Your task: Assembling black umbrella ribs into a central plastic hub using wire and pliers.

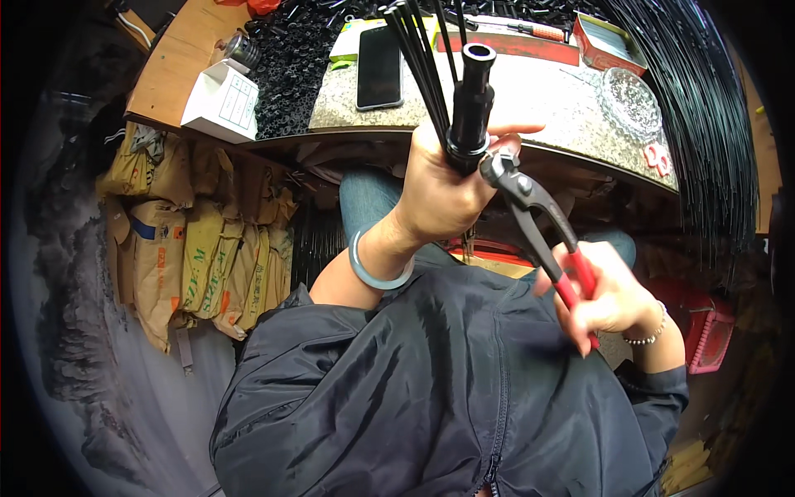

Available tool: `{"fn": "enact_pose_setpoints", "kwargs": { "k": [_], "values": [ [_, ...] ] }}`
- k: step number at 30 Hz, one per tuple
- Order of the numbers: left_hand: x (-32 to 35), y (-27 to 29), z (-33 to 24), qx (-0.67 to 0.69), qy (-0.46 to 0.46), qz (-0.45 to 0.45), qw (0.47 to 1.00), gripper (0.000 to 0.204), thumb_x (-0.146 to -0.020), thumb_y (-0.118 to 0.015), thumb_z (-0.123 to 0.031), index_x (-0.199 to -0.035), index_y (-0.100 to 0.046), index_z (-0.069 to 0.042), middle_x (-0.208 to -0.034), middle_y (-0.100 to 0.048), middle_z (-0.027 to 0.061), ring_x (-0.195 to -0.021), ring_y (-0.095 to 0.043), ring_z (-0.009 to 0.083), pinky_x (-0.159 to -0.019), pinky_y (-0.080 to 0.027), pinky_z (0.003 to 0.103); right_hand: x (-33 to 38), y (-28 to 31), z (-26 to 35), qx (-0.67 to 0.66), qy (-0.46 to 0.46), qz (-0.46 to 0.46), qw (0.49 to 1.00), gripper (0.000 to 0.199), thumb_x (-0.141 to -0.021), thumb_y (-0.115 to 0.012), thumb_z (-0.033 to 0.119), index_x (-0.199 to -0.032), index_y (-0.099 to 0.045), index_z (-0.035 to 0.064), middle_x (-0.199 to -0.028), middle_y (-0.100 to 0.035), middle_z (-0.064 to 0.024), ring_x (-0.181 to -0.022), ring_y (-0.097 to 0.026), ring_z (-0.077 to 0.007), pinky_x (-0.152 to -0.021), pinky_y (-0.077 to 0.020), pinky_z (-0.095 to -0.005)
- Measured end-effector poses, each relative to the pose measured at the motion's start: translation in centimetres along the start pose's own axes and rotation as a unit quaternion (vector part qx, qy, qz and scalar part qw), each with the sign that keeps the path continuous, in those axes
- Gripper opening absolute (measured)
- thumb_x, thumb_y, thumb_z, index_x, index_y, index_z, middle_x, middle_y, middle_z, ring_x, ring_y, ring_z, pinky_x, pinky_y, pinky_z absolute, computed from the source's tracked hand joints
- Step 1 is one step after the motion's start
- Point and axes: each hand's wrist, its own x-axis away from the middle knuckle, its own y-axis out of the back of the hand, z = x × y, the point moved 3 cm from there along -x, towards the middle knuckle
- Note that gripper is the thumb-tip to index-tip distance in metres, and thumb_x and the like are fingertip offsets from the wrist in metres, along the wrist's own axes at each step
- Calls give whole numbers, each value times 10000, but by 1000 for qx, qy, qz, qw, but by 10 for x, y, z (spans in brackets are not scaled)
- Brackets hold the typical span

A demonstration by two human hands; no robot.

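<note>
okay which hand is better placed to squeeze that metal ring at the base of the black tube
Right. The right hand grips the red-handled pincer pliers, whose head already touches the metal ring on the black plastic tube. The left hand is busy gripping tube and thin black rods.

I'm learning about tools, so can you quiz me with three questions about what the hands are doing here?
1. True or false: the left hand holds a black plastic tube with thin black rods.
2. What does the right hand grip? A) red-handled metal pincers B) a hammer C) a spoon
3. Fill in: the black flat phone lies on the speckled stone ____.

Key: 1 true; 2 A; 3 tabletop.
</note>
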Motion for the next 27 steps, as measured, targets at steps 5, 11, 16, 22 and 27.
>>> {"fn": "enact_pose_setpoints", "kwargs": {
  "k": [5, 11, 16, 22, 27],
  "values": [
    [1, 3, 7, -2, 44, -29, 999, 163, -816, -535, 42, -946, -634, 53, -803, -654, 72, -602, -486, 31, -525, -410, 192, -7, 3, 8, 391, 216, -242, 861, 641, -778, -638, 55, -1327, -310, 16, -838, -497, -85, -697, -493, -154, -692, -439, -278],
    [-1, 3, 8, -71, 40, -31, 996, 294, -729, -468, 120, -949, -648, 42, -784, -648, 63, -606, -486, 31, -542, -419, 198, -11, 13, 5, 330, 239, -180, 895, 470, -869, -489, 30, -1324, -370, 19, -868, -526, -85, -740, -492, -167, -752, -427, -283],
    [-2, 4, 13, -105, 37, -30, 993, 326, -715, -461, 125, -960, -653, 25, -719, -606, 19, -604, -475, 28, -536, -399, 188, -10, 19, 5, 221, 157, -183, 945, 245, -941, -439, 158, -1115, -523, 6, -643, -439, 12, -589, -367, -65, -563, -390, -220],
    [-7, -3, 17, -63, 66, -69, 993, 263, -830, -469, 36, -1062, -582, 88, -544, -472, -37, -398, -386, 10, -379, -270, 166, -28, 36, -9, 288, 194, -256, 902, 256, -867, -592, 217, -734, -472, 33, -595, -417, 22, -553, -374, -53, -490, -353, -235],
    [-10, 11, 12, -63, 22, -79, 995, 231, -873, -506, -19, -1068, -568, 87, -479, -442, -26, -333, -339, 34, -325, -267, 185, -14, 169, 39, 571, 140, -539, 603, 230, -821, -588, 262, -922, -596, 56, -821, -631, -153, -800, -611, -312, -696, -471, -402]
  ]
}}
